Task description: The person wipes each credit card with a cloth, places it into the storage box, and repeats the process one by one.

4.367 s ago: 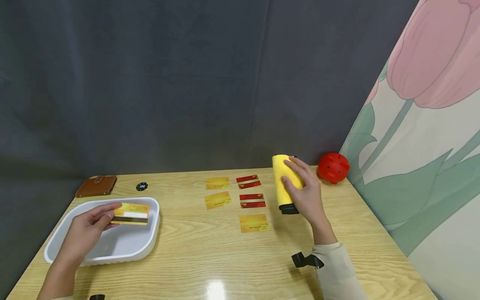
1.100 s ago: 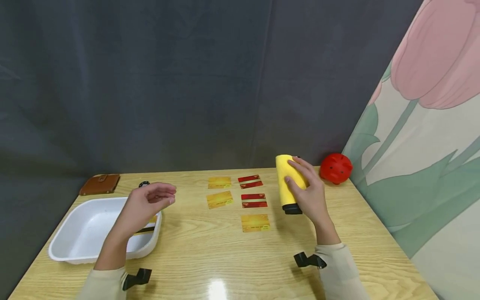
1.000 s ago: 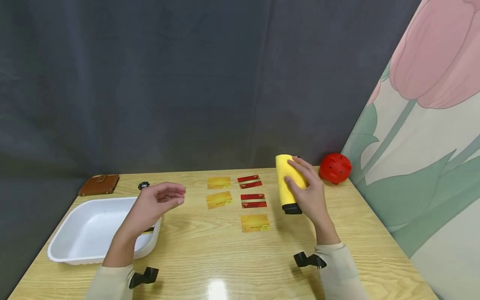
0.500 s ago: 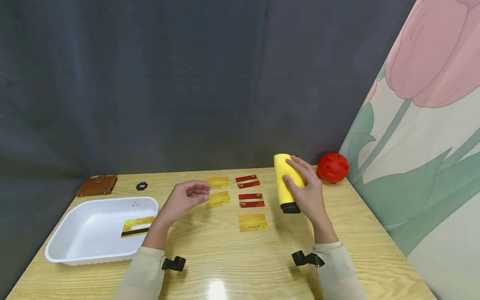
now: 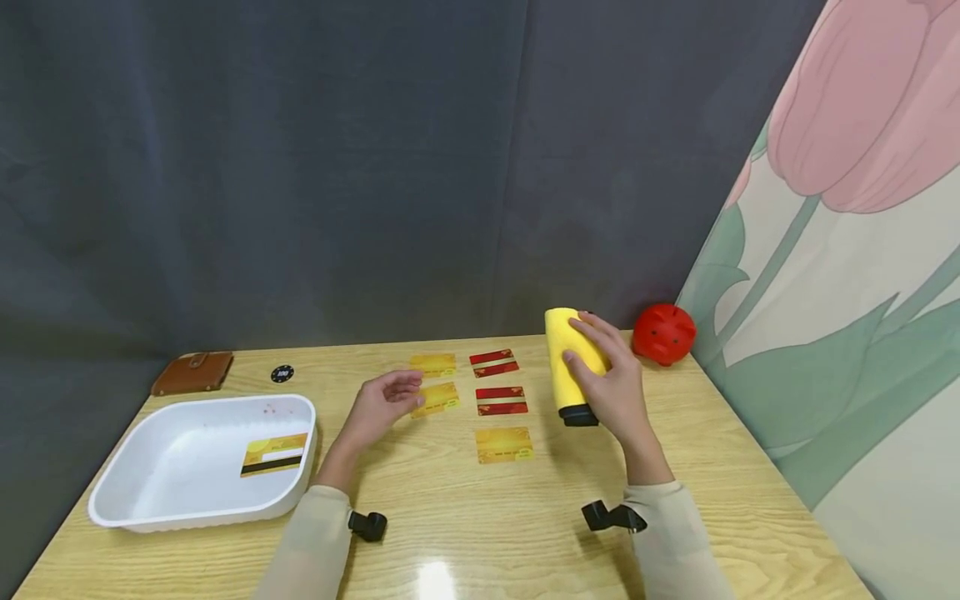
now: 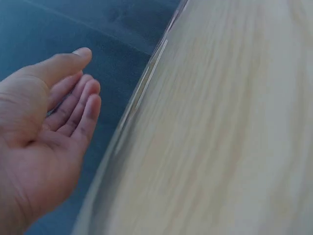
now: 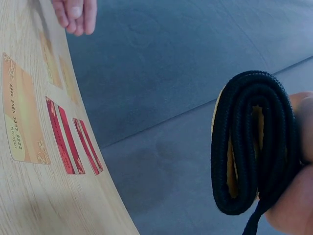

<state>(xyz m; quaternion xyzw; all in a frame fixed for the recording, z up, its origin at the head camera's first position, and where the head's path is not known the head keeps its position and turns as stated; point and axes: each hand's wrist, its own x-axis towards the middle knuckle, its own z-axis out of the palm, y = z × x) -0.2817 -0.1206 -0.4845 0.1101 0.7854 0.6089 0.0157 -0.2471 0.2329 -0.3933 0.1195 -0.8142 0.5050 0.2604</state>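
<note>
My right hand (image 5: 611,383) grips a rolled yellow cloth (image 5: 568,362) with a black edge, held above the table. From its end, the right wrist view shows the black-edged coil of the cloth (image 7: 254,142). My left hand (image 5: 381,408) hovers with relaxed, slightly bent fingers and holds nothing. Its fingertips partly cover two yellow cards, an upper yellow card (image 5: 438,364) and a lower yellow card (image 5: 441,398). To their right lie two red cards, the far red card (image 5: 494,363) and the near red card (image 5: 502,402). Closest to me is another yellow card (image 5: 504,445).
A white tray (image 5: 105,507) stands at left with a yellow card (image 5: 273,455), striped side up, inside. Behind it lie a brown wallet (image 5: 192,372) and a black 100 chip (image 5: 282,373). A red piggy bank (image 5: 664,334) sits at back right, near the flowered wall.
My left hand has let go of the yellow card, which now lies in the white tray, and has moved right to the cards. The right hand still holds the cloth in nearly the same place.
</note>
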